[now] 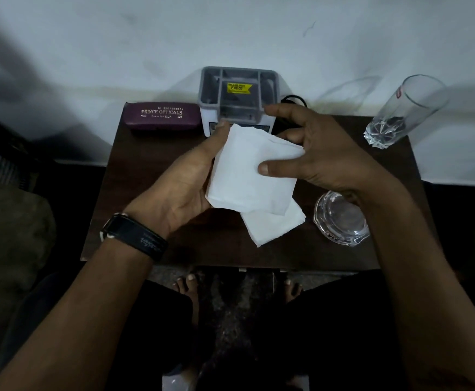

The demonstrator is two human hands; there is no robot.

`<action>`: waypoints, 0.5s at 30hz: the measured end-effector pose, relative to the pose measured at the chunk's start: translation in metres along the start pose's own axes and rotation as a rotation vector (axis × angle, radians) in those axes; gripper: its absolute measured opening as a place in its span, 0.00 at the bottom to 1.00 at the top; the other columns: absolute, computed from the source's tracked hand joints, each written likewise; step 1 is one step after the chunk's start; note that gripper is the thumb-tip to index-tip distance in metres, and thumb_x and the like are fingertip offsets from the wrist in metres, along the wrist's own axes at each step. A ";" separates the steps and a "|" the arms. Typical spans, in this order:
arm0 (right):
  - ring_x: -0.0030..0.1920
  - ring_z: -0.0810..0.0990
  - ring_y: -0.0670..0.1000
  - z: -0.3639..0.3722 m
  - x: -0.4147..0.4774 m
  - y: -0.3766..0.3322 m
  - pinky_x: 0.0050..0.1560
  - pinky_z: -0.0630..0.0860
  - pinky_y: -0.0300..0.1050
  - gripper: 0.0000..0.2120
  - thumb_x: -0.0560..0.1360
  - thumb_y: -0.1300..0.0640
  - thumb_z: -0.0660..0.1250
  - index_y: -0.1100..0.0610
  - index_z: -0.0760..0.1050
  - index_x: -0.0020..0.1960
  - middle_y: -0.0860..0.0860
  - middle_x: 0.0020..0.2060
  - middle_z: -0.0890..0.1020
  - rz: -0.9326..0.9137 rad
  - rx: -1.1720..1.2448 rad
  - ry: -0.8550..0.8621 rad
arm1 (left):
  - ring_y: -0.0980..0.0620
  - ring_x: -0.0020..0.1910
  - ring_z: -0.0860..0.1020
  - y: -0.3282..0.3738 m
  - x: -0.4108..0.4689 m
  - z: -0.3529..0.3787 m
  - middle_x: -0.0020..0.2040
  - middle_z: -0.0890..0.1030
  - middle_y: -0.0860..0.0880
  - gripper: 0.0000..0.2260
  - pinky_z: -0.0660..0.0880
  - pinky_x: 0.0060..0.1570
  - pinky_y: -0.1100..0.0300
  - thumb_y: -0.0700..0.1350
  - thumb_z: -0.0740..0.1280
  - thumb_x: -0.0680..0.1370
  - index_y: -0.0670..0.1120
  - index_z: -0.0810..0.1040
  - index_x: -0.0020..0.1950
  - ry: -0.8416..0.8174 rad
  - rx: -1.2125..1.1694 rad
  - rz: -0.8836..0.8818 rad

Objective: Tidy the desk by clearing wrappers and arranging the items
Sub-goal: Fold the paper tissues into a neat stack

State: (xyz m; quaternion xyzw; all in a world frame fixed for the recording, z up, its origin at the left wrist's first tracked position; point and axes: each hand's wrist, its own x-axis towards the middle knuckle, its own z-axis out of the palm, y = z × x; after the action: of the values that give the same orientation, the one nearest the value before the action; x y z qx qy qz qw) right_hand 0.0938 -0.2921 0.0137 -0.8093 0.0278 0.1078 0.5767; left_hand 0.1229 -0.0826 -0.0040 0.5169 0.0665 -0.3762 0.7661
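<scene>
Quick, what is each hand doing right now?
Left hand: closed on the left edge of the folded white tissue.
Right hand: thumb pressed on the same tissue, other fingers spread.

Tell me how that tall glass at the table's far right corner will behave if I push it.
The tall glass is narrow and high, so it probably tips rather than slides. It stands near the table edge and could fall off. Clear glass likely breaks.

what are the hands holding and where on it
Both hands hold a folded white paper napkin: the left hand cups its left edge, and the right hand has a grip on its right edge, thumb on top.
</scene>
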 end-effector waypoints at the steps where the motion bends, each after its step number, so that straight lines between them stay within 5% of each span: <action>1: 0.48 0.88 0.43 0.001 0.000 0.000 0.45 0.80 0.33 0.42 0.68 0.64 0.82 0.51 0.68 0.77 0.48 0.47 0.89 0.000 0.002 0.001 | 0.45 0.60 0.86 0.000 0.000 0.001 0.65 0.85 0.44 0.26 0.86 0.52 0.50 0.61 0.58 0.85 0.46 0.78 0.72 -0.004 -0.016 -0.004; 6: 0.48 0.88 0.43 0.000 0.002 0.003 0.45 0.81 0.33 0.40 0.69 0.66 0.81 0.52 0.69 0.76 0.47 0.47 0.89 -0.016 0.024 0.002 | 0.44 0.64 0.84 0.000 0.003 -0.002 0.66 0.85 0.45 0.27 0.83 0.60 0.45 0.65 0.55 0.84 0.49 0.78 0.72 -0.060 -0.014 0.017; 8: 0.47 0.88 0.42 0.001 0.003 0.004 0.44 0.80 0.32 0.40 0.68 0.66 0.81 0.52 0.69 0.75 0.46 0.47 0.89 -0.017 0.032 0.002 | 0.43 0.64 0.84 -0.003 0.003 -0.003 0.65 0.85 0.45 0.26 0.82 0.62 0.43 0.64 0.61 0.82 0.48 0.80 0.70 -0.045 0.081 0.014; 11: 0.48 0.88 0.44 0.002 0.005 0.005 0.44 0.81 0.34 0.39 0.69 0.66 0.81 0.53 0.70 0.75 0.47 0.47 0.89 -0.027 0.042 -0.007 | 0.45 0.57 0.87 -0.010 0.004 -0.008 0.58 0.88 0.44 0.18 0.85 0.54 0.50 0.51 0.75 0.73 0.44 0.86 0.60 0.026 0.235 0.074; 15: 0.53 0.86 0.43 0.005 0.006 0.004 0.49 0.82 0.37 0.37 0.70 0.62 0.81 0.53 0.71 0.75 0.51 0.54 0.86 -0.026 -0.002 0.044 | 0.47 0.52 0.88 -0.014 0.006 -0.014 0.53 0.90 0.46 0.08 0.86 0.51 0.53 0.40 0.74 0.76 0.45 0.87 0.55 0.094 0.256 0.162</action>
State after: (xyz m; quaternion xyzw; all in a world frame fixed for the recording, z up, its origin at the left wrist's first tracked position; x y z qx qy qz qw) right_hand 0.0985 -0.2885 0.0073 -0.8124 0.0299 0.0826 0.5765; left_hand 0.1219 -0.0766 -0.0231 0.6312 0.0119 -0.2941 0.7176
